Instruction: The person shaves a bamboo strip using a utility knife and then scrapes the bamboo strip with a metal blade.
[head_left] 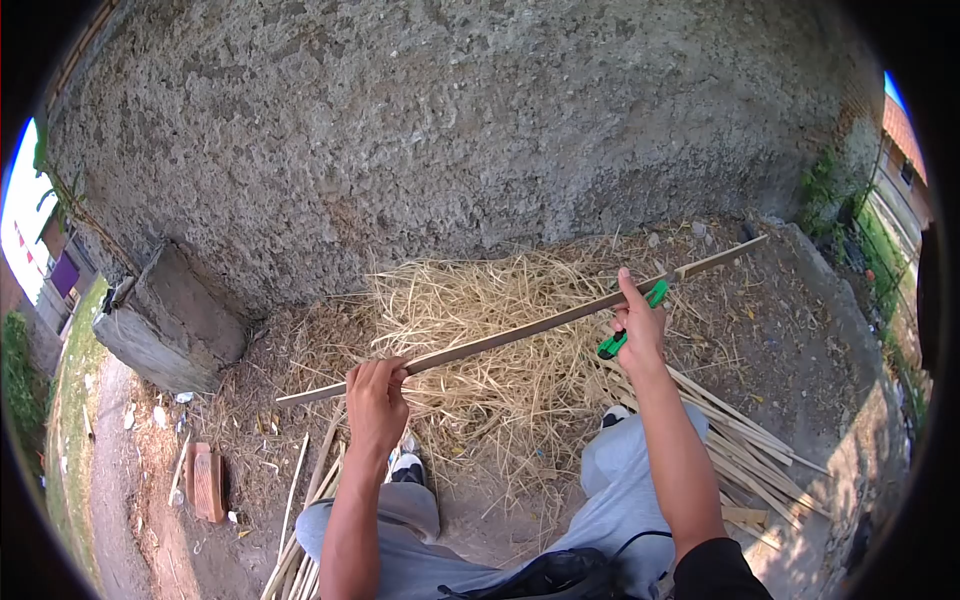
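Note:
A long, thin strip of wood or bamboo stretches across in front of me, its right end higher in the view. Near its left end, my left hand grips the strip with the fingers over it. My right hand is closed around a green and black utility knife, with the thumb pointing up along the strip. The knife's front lies against the strip close to that hand; its blade is hard to make out. Beneath the strip, a heap of pale shavings covers the ground.
Bundles of cut strips lie by my right leg and left leg. A rough grey wall rises ahead. To the left stand a concrete block and a reddish brick piece. Plants grow at the right.

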